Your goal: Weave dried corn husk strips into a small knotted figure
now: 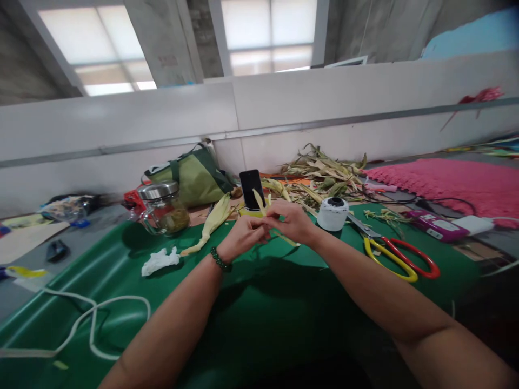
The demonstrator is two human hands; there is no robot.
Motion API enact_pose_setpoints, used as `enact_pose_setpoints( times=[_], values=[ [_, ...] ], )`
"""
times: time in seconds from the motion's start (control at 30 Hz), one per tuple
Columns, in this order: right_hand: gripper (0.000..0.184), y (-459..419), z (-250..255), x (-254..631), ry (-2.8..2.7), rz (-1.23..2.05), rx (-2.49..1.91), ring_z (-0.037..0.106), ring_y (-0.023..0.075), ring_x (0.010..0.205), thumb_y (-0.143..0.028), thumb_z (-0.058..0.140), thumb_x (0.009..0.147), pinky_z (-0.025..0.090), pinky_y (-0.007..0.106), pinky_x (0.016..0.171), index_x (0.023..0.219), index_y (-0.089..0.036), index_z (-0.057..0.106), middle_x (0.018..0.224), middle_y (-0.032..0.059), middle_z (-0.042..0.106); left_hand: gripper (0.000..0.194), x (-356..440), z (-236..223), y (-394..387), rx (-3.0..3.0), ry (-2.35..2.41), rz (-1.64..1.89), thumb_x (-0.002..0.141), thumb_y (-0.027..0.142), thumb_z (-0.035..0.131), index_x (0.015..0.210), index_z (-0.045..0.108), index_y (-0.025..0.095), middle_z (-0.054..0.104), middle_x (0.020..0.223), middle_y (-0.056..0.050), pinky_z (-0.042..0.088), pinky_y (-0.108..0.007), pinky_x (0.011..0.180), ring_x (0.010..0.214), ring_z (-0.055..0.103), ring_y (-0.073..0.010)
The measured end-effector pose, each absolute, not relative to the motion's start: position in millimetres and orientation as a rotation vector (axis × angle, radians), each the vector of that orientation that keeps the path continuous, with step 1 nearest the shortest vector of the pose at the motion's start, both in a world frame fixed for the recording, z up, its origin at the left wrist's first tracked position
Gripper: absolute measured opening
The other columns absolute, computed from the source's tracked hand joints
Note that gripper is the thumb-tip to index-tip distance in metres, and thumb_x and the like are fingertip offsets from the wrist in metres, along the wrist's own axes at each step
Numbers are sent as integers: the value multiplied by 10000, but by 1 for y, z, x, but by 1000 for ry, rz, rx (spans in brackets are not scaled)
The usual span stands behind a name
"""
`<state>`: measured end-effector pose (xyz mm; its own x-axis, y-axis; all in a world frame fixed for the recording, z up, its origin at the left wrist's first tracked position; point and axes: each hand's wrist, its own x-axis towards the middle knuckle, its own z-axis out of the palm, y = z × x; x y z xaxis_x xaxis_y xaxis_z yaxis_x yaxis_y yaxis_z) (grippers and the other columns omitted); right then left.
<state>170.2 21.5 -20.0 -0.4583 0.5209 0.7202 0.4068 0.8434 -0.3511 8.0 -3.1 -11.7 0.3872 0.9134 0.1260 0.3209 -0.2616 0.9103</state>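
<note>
Both my hands meet over the green mat, fingers pinched together. My left hand, with a dark beaded bracelet at the wrist, and my right hand are closed on a pale strip of corn husk. One end of the strip points up in front of a phone standing upright. A pale end sticks out below the right hand. To the left lies a husk bundle with a twisted end, close to a crumpled white tissue. A white spool stands right of the hands.
Scissors with red and yellow handles lie at right, near a purple box. A glass jar and green bag stand back left. Dried husks are heaped by the wall. A white cord loops front left.
</note>
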Motion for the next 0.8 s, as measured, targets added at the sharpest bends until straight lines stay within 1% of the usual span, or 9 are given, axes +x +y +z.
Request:
enact_pose_setpoints(
  times=[0.1,0.17,0.27,0.37,0.47,0.57,0.67,0.73,0.8],
  values=[
    [229,22,-18,172,-2100,317,-703,506,129,617,-300,613,815,373,247,601,620,-181,592,622,6,583,174,9,-10,-5,1696,1069,766,674,273,667,572,661,133,632,535,-14,485,-213,520,484,579,-107],
    [242,20,-17,172,-2104,371,-694,491,123,590,-306,628,795,361,247,583,593,-179,587,590,1,575,108,11,-10,-6,1670,1052,693,652,237,678,633,685,131,645,551,-15,477,-206,507,475,584,-104],
    [242,14,-16,169,-2072,427,-675,472,115,573,-307,639,769,356,245,576,574,-177,579,566,-7,557,114,15,-12,-9,1641,998,634,643,214,685,725,700,135,656,573,-12,467,-205,489,471,586,-108],
    [248,13,-17,165,-2030,519,-714,471,109,562,-323,630,760,355,236,558,571,-174,566,559,-14,542,131,17,-14,-8,1634,952,635,644,256,711,701,688,140,653,565,-15,484,-227,508,484,586,-120],
    [282,22,-20,166,-1972,562,-770,467,102,552,-368,570,794,356,230,539,592,-177,527,571,-19,531,229,11,-13,-2,1746,987,655,709,355,673,617,665,145,649,545,-32,497,-251,561,532,605,-146],
    [327,35,-24,170,-1891,593,-829,476,100,516,-448,503,833,379,232,519,631,-195,456,567,-28,532,257,0,-5,4,1967,1199,916,779,367,594,641,671,163,679,632,-50,497,-288,670,671,629,-186],
    [377,44,-27,173,-1764,683,-882,479,100,444,-542,493,827,398,237,465,664,-213,410,539,-38,521,168,-8,2,0,2120,1474,1550,792,313,579,744,682,190,692,827,-69,454,-316,828,871,599,-213],
    [405,44,-29,174,-1653,692,-870,486,105,441,-586,508,810,419,244,452,675,-221,397,547,-38,518,216,-9,3,-5,2140,1535,1749,810,334,561,673,652,193,656,766,-61,439,-308,819,840,577,-207],
    [416,40,-29,172,-1569,651,-831,511,119,481,-605,513,809,453,263,481,680,-227,396,575,-23,533,294,-5,1,-9,2138,1486,1590,807,362,568,574,612,190,595,606,-26,439,-285,728,708,564,-181]
  ],
)
